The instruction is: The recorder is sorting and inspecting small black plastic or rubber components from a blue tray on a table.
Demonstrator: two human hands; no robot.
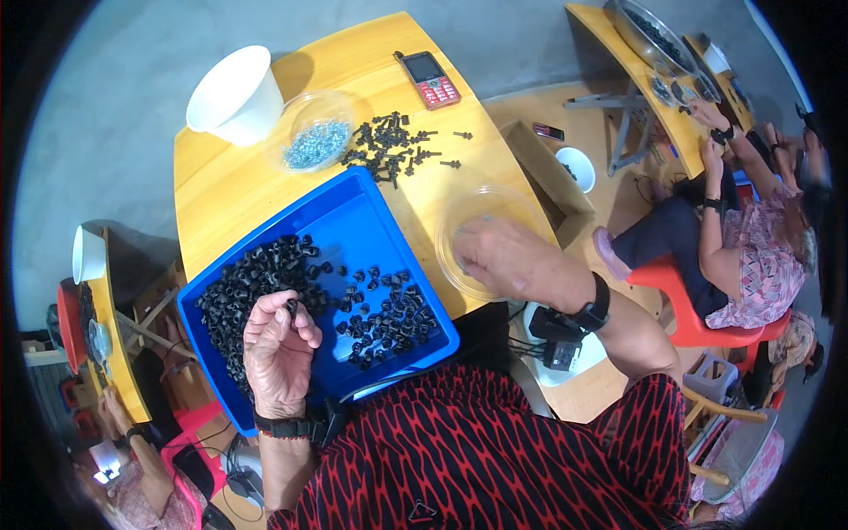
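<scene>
My left hand (pixel 281 358) is raised over the blue tray (pixel 352 199), palm up, with a small black plastic part (pixel 291 306) pinched between thumb and fingers. Beneath it lies a large heap of similar black parts (pixel 252 281), and a looser, smaller group (pixel 389 318) sits at the tray's right. My right hand (pixel 508 256) reaches into a clear round plastic bowl (pixel 486 196) at the table's right edge. Its fingers point down and are bent together; what they hold, if anything, is hidden.
On the yellow table (pixel 221 194) stand a white bucket (pixel 234 97), a clear bowl of small silvery pieces (pixel 316 144), scattered black pieces with stems (pixel 389 146) and a red phone (pixel 428 79). An open cardboard box (pixel 548 181) is beyond the right edge. Other people work at tables on both sides.
</scene>
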